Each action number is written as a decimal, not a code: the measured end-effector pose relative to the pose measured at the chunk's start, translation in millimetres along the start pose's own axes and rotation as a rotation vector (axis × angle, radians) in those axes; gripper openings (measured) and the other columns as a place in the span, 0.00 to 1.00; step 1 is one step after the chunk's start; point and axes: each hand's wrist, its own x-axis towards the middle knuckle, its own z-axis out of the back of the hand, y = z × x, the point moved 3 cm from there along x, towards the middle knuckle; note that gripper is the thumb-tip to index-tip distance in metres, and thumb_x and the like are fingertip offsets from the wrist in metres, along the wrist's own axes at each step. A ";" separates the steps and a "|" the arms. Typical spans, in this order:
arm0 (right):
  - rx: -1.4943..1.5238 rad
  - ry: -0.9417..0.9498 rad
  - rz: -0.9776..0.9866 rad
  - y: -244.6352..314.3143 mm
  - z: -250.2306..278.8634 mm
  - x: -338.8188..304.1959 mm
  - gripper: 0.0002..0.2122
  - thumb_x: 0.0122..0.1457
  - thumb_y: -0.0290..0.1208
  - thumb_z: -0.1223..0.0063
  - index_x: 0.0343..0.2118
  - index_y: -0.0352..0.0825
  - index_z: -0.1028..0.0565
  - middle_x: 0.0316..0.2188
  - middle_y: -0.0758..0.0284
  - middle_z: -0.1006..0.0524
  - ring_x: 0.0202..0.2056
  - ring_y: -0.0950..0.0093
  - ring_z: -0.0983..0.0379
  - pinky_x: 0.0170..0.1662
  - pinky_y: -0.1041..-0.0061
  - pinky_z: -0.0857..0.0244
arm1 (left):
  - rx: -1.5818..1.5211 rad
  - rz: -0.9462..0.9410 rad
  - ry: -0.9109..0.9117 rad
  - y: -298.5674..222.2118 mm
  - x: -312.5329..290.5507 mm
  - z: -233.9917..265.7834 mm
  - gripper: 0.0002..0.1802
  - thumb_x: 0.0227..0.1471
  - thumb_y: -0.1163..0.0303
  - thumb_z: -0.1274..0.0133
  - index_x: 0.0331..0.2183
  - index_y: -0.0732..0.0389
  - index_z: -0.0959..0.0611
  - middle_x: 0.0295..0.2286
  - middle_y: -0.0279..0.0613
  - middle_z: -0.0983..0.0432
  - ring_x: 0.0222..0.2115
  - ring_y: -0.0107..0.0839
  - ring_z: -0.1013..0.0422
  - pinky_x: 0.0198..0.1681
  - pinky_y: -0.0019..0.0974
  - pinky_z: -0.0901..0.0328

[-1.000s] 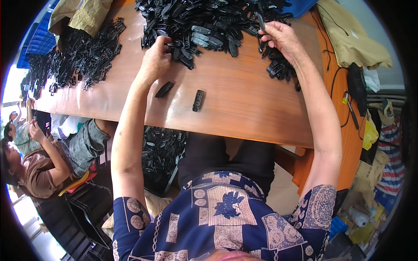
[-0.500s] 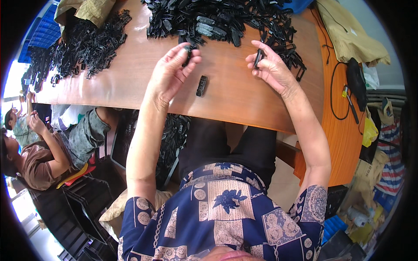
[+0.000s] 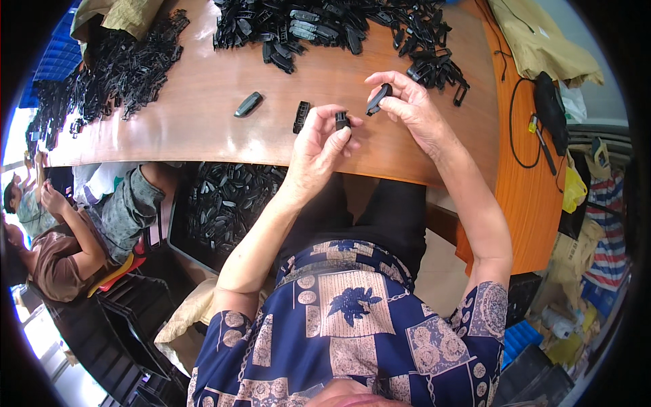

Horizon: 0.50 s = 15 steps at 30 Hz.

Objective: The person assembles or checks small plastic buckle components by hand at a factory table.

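Observation:
My left hand pinches a small black plastic part between thumb and fingers, above the table's near edge. Just right of it, my right hand grips an elongated, rounded black plastic piece, held tilted. The two held parts are close together but apart. On the table beside my left fingers lies a black slotted plastic frame. Farther left rests a single smooth oval black plastic piece.
A large heap of black plastic parts covers the far table; another heap lies left. Below the edge stands a black crate of similar parts. A cable lies right. Another person sits at left.
My left hand has moved right and nearer, beside my right hand, and holds a small black part. An oval black piece now lies on the table at left. The view has shifted slightly.

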 end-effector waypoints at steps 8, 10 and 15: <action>0.474 0.134 -0.112 11.1 -26.2 -34.4 0.09 0.58 0.21 0.48 0.42 0.30 0.28 0.34 0.66 0.24 0.34 0.79 0.25 0.38 0.84 0.30 | 0.668 -0.283 -0.070 0.2 -10.2 7.9 0.14 0.52 0.80 0.48 0.43 0.63 0.26 0.35 0.45 0.26 0.33 0.34 0.27 0.37 0.32 0.33; 0.490 0.149 -0.119 12.4 -27.7 -37.8 0.09 0.57 0.23 0.46 0.41 0.29 0.28 0.33 0.65 0.24 0.35 0.78 0.24 0.38 0.83 0.29 | 0.721 -0.361 -0.057 -5.5 -11.6 6.4 0.15 0.51 0.81 0.48 0.43 0.63 0.26 0.34 0.46 0.26 0.32 0.36 0.27 0.36 0.32 0.32; 0.568 0.160 -0.151 3.1 -34.4 -38.6 0.06 0.57 0.24 0.45 0.37 0.31 0.27 0.30 0.67 0.23 0.31 0.78 0.23 0.34 0.84 0.28 | 0.789 -0.339 -0.024 -12.7 -15.1 1.6 0.15 0.49 0.82 0.47 0.42 0.64 0.25 0.33 0.47 0.26 0.32 0.39 0.26 0.36 0.34 0.32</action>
